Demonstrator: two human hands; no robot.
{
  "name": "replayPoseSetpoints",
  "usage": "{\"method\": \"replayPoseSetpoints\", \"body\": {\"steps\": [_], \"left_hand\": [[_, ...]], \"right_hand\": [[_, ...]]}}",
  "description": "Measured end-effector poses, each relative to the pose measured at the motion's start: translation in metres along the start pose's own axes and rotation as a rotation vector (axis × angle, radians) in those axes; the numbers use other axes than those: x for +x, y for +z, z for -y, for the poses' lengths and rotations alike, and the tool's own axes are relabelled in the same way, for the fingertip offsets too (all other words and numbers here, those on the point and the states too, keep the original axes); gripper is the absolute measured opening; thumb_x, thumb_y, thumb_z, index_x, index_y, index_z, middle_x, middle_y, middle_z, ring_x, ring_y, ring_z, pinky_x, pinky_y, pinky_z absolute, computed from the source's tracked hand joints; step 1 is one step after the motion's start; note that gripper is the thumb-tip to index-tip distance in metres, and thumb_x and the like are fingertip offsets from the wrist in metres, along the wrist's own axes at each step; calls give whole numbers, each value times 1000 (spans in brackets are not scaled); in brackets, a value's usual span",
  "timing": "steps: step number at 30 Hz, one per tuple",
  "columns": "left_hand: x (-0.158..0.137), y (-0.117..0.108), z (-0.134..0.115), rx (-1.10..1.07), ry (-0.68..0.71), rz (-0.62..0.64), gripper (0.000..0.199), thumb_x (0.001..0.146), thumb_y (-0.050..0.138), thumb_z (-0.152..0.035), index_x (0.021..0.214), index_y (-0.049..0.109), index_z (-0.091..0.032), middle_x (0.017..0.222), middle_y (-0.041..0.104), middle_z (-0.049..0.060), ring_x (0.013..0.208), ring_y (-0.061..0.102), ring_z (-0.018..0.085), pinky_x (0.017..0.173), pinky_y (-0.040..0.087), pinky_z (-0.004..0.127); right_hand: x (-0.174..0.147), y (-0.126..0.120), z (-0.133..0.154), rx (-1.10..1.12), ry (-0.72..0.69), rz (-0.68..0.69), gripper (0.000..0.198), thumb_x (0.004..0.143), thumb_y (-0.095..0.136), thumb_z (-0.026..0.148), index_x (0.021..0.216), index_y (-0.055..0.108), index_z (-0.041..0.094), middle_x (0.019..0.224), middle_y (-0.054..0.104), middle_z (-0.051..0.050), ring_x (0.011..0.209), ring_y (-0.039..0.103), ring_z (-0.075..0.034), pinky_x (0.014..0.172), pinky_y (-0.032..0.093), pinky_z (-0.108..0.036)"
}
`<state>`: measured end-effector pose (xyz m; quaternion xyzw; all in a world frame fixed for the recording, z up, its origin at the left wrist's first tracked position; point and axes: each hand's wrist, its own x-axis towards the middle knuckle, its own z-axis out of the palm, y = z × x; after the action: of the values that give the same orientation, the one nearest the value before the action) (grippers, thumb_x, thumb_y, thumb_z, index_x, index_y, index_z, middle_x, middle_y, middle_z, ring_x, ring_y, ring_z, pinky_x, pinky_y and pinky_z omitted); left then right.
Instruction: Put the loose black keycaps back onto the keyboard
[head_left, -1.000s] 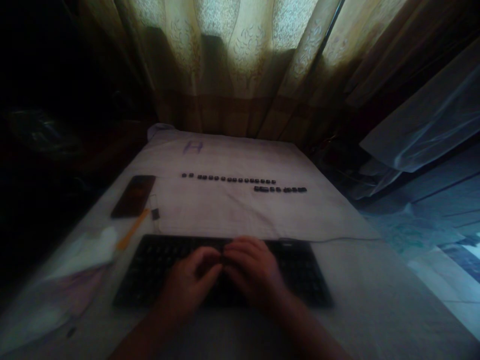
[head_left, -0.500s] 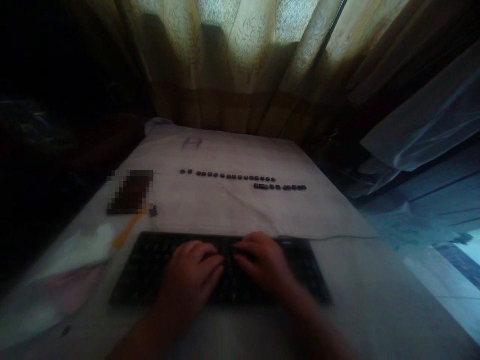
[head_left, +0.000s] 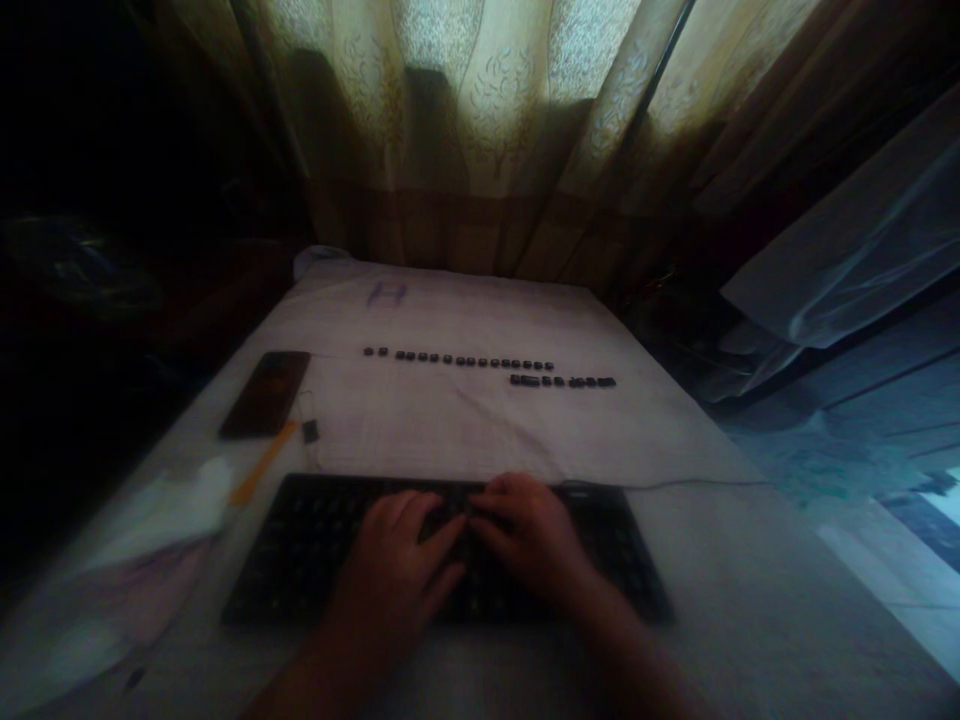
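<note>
A black keyboard (head_left: 300, 540) lies across the near part of the cloth-covered table. My left hand (head_left: 397, 560) rests over its middle, thumb and fingers spread apart, with fingertips reaching toward my other hand. Just to the right, my right hand (head_left: 529, 525) is closed, its fingers bent and drawn together over the upper middle keys. Whatever it may pinch is too dark and small to make out. Beyond the keyboard lie a long row of loose black keycaps (head_left: 471, 361) and a shorter row of keycaps (head_left: 559, 381) to the right.
At left lie a dark phone (head_left: 266, 395), a black binder clip (head_left: 310, 431), an orange strip-like tool (head_left: 262, 463) and a crumpled white and pink cloth or bag (head_left: 157, 540). A cable (head_left: 690, 484) runs right from the keyboard. Patterned curtains (head_left: 495, 110) hang behind the table.
My left hand has shifted a little to the right, its thumb and fingers now farther apart. My right hand stays nearly in place. The whole view has tilted slightly, lowering everything in it.
</note>
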<state>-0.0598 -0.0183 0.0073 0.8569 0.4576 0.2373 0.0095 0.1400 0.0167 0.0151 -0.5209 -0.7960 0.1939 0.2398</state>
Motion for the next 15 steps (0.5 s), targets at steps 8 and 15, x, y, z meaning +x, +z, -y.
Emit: {"method": "replayPoseSetpoints", "body": {"steps": [8, 15], "left_hand": [[0, -1, -2, 2, -5, 14, 35, 84, 63, -22, 119, 66, -23, 117, 61, 12, 106, 55, 31, 87, 51, 52], [-1, 1, -1, 13, 9, 21, 33, 86, 62, -22, 119, 65, -22, 118, 61, 12, 108, 54, 31, 89, 49, 53]], "right_hand": [[-3, 6, -7, -9, -58, -31, 19, 82, 66, 16, 96, 77, 24, 86, 69, -4, 81, 62, -19, 73, 50, -32], [-3, 7, -5, -43, -66, -38, 16, 82, 67, 14, 91, 77, 22, 83, 69, -4, 78, 61, -19, 71, 48, -32]]}}
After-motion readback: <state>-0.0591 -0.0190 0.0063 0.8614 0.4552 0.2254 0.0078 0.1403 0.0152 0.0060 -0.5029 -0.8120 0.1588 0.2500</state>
